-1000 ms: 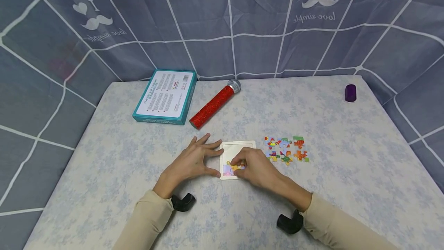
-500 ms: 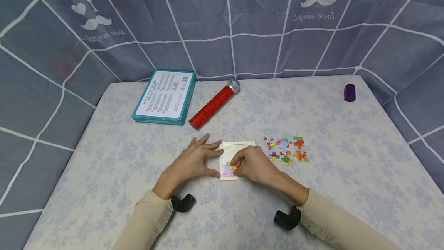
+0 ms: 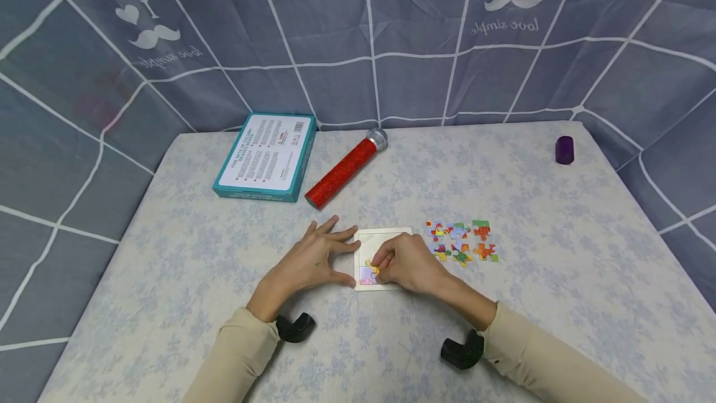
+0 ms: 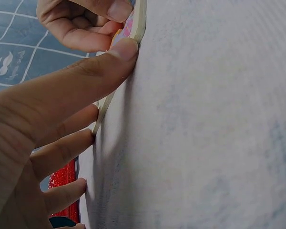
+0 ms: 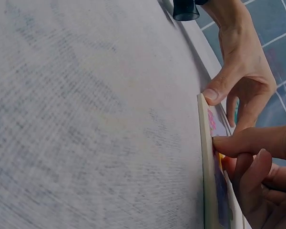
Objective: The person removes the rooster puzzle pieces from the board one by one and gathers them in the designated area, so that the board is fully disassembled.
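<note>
A square wooden puzzle tray [image 3: 383, 231] lies flat on the table with a pale, bare upper part. In its lower left corner sits a lilac and yellow puzzle piece [image 3: 366, 275]. My left hand [image 3: 313, 258] rests at the tray's left edge, fingers spread, thumb [image 4: 124, 49] and fingertips against the rim. My right hand [image 3: 414, 264] reaches over the tray and pinches a puzzle piece [image 5: 221, 160] between thumb and forefinger, down at the tray's floor; the hand covers most of it. Several loose puzzle pieces [image 3: 461, 243] lie in two rows right of the tray.
A teal box [image 3: 265, 154] with a white printed label lies at the back left. Beside it is a red glitter toy microphone [image 3: 342, 173]. A small purple cylinder [image 3: 565, 150] stands at the far right. A grey curtain [image 3: 335, 30] hangs behind the table.
My right hand has shifted slightly left over the tray, still pinching the puzzle piece. My left hand stays at the tray's edge. The loose pieces have not moved.
</note>
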`<action>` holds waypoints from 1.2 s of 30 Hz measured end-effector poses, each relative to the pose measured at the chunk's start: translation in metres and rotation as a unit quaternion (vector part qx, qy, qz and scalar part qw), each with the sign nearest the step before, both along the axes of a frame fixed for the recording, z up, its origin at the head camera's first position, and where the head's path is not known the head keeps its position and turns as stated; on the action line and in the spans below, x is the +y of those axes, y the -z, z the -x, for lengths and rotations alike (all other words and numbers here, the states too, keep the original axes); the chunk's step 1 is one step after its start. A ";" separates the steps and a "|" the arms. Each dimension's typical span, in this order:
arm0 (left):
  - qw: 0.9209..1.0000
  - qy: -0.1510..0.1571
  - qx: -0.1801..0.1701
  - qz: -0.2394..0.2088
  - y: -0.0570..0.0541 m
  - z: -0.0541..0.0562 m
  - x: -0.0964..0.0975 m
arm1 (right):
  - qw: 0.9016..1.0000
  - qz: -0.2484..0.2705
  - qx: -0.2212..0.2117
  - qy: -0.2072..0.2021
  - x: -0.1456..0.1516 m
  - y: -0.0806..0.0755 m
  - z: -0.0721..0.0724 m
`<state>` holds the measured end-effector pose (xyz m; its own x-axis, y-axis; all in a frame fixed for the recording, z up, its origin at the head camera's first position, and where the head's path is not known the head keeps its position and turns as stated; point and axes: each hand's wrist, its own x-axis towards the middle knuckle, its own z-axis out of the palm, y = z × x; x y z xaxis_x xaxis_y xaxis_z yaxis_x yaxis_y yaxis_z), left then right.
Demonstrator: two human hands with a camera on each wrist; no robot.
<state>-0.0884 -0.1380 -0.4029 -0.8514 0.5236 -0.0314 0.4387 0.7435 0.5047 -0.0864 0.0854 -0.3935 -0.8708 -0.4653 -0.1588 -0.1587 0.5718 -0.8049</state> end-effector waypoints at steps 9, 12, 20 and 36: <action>1.000 0.001 0.004 0.002 0.002 0.000 -0.001 | 0.999 0.046 -0.010 -0.021 0.006 0.004 -0.004; 1.000 0.002 0.003 0.003 0.002 0.000 -0.001 | 0.995 0.081 -0.047 -0.026 0.009 0.006 -0.003; 1.000 0.004 0.004 0.006 0.000 0.000 0.000 | 0.980 0.153 -0.124 -0.002 0.019 0.006 -0.004; 1.000 0.005 0.000 0.003 0.001 0.000 0.000 | 0.987 0.065 -0.118 0.090 0.103 0.004 -0.015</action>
